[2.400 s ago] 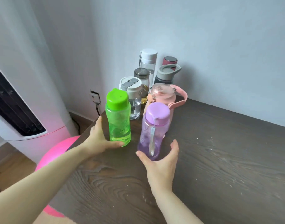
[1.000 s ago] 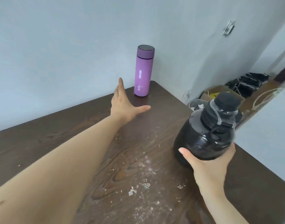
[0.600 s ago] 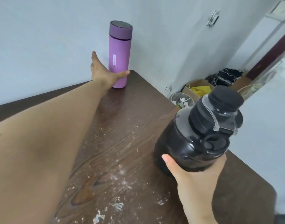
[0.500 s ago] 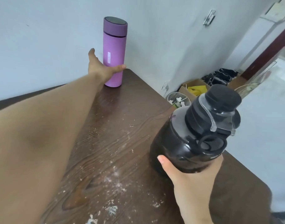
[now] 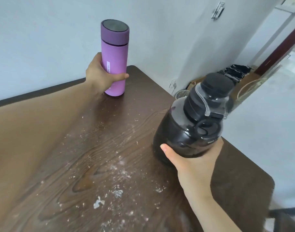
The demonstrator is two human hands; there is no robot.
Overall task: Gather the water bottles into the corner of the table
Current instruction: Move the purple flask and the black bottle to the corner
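From the head camera, a dark wood-grain bench point(image 5: 96, 148), flecked with pale crumbs and scuffs, fills the lower frame and runs into a corner of pale grey walls point(image 5: 42, 39). Beyond the bench's far edge, a cardboard box point(image 5: 195, 82) and dark shoes point(image 5: 235, 71) lie on the floor.

Two bottles are in view. One purple flask point(image 5: 114, 59) stands at the bench's far corner, the left hand point(image 5: 101, 74) with its grip clamped around the flask's lower half. One black jug point(image 5: 192, 128) sits toward the bench's right edge, tilted, the right hand point(image 5: 193, 163) gripping its base firmly.
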